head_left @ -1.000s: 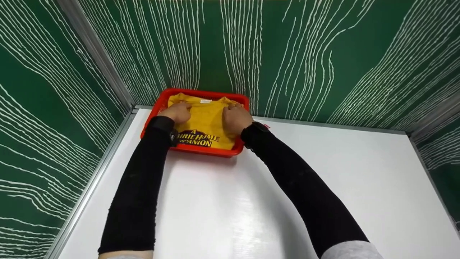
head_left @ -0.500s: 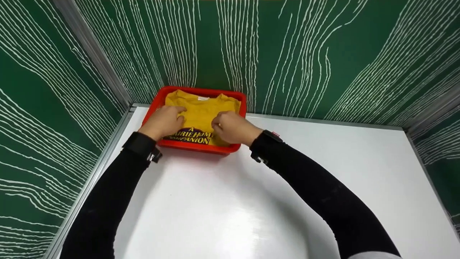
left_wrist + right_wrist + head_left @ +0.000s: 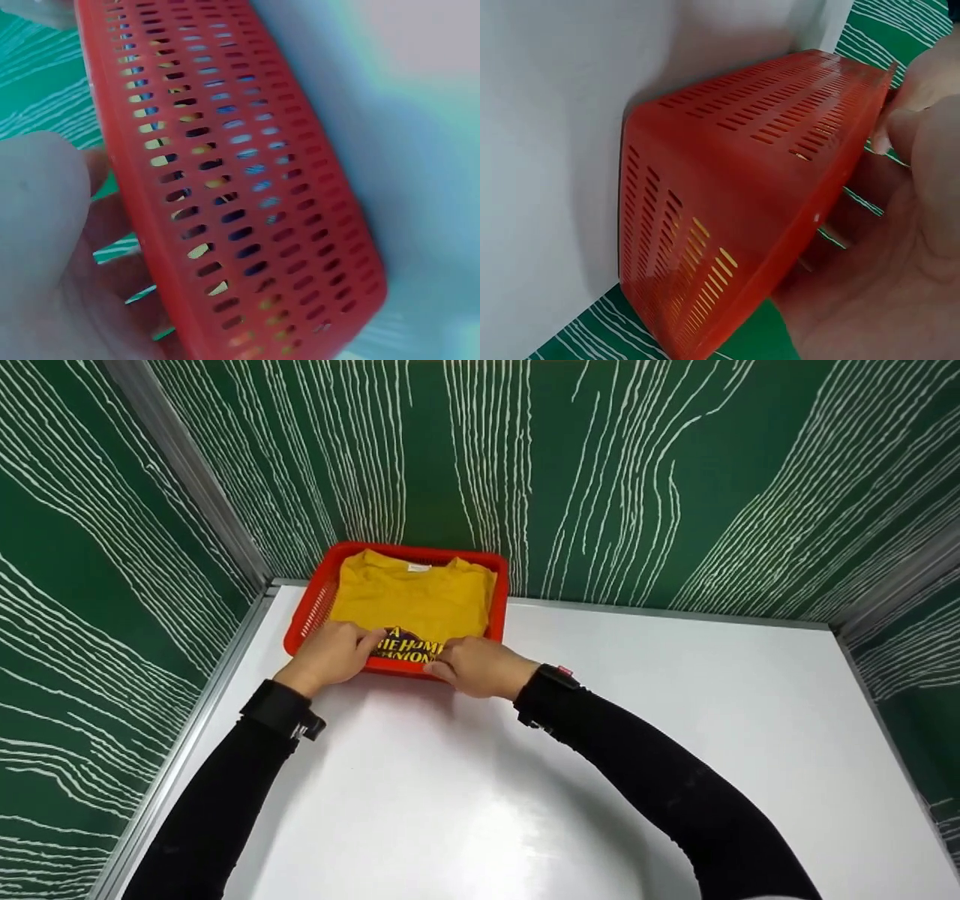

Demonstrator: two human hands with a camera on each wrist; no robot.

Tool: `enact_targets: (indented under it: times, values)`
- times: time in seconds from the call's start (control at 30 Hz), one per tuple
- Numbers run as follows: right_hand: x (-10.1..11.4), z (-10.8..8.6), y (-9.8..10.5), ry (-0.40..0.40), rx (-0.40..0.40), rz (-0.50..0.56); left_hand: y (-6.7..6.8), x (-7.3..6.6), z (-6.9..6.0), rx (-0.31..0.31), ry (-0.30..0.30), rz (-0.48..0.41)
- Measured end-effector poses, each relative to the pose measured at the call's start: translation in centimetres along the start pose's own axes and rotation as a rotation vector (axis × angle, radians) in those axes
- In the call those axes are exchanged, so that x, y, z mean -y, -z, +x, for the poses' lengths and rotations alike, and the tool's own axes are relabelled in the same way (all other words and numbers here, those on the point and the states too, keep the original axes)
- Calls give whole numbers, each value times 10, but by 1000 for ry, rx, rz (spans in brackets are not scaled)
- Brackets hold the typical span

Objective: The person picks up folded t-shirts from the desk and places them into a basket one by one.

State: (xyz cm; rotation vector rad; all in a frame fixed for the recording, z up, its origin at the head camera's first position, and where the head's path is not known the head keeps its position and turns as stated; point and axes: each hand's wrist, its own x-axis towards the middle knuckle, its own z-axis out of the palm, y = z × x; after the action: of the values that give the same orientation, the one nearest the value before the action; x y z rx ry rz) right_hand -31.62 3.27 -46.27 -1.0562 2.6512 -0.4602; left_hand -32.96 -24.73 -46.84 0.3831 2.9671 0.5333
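A yellow T-shirt point(image 3: 412, 596) lies folded in a red plastic basket point(image 3: 495, 600); its dark printed lettering is partly covered by the hands. My left hand point(image 3: 330, 655) holds the left part of the basket's front rim, its fingers reaching over the edge. On the right part of that rim is my right hand point(image 3: 484, 666), with fingers curled over the edge and the thumb at the rim. Both wrist views show the fingers going behind the rim of the slotted basket wall point(image 3: 727, 157), where their tips are hidden. Patches of yellow cloth show through the slots.
The basket stands on a white tabletop point(image 3: 420, 810), near its far left corner. Green panels point(image 3: 585, 472) with white wavy lines rise behind and at both sides, and a metal post point(image 3: 195, 465) marks the left corner.
Both hands have come off the shirt's upper part and drawn back toward the wearer, onto the basket's front rim. The shirt stays flat in the basket.
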Motion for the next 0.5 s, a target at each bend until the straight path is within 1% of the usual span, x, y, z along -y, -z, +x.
enact_targets:
  times: [0.07, 0.1, 0.27, 0.33, 0.4, 0.5]
  values:
    - [0, 2, -2, -12, 13, -15, 0, 0, -2, 18, 19, 3]
    - [0, 3, -4, -19, 15, -24, -1, 0, -2, 27, 18, 9]
    - [-2, 8, -10, -61, 25, -36, -5, -4, -4, 36, -20, 60]
    - [-3, 9, -12, -54, 17, -20, -6, -6, -5, 28, -18, 74]
    - [-4, 9, -12, -32, -16, 6, -7, -8, -6, 13, -9, 78]
    - [-7, 5, -14, 39, -120, 65, -8, -14, -9, -50, -5, 76]
